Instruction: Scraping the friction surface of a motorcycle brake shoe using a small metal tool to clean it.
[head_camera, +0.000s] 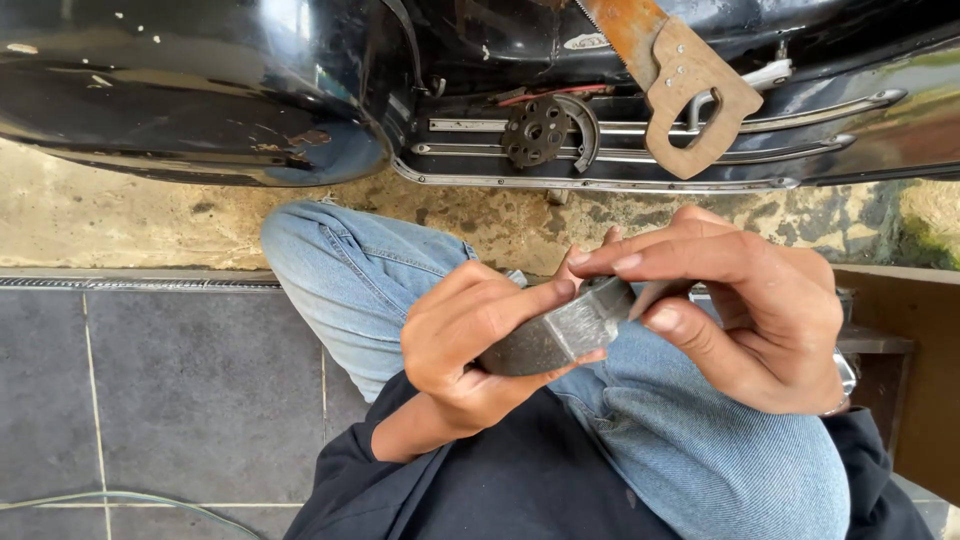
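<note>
Both hands are gripping a grey hexagonal metal part (560, 335) above the lap: left hand (470, 345) curling closed underneath, right hand (745, 310) pinching its top end.

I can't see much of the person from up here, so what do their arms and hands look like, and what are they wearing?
Both hands are bare, without gloves. The left hand emerges from a dark navy sleeve pushed up the forearm. The right hand has a matching dark cuff. Short nails, no rings visible.

Dark grey floor tiles (190, 390) fill the lower left of the frame, a thin green cable (130, 497) lying across them. Above, a metal drain strip (140, 283) borders rough concrete ground (130, 220).
</note>
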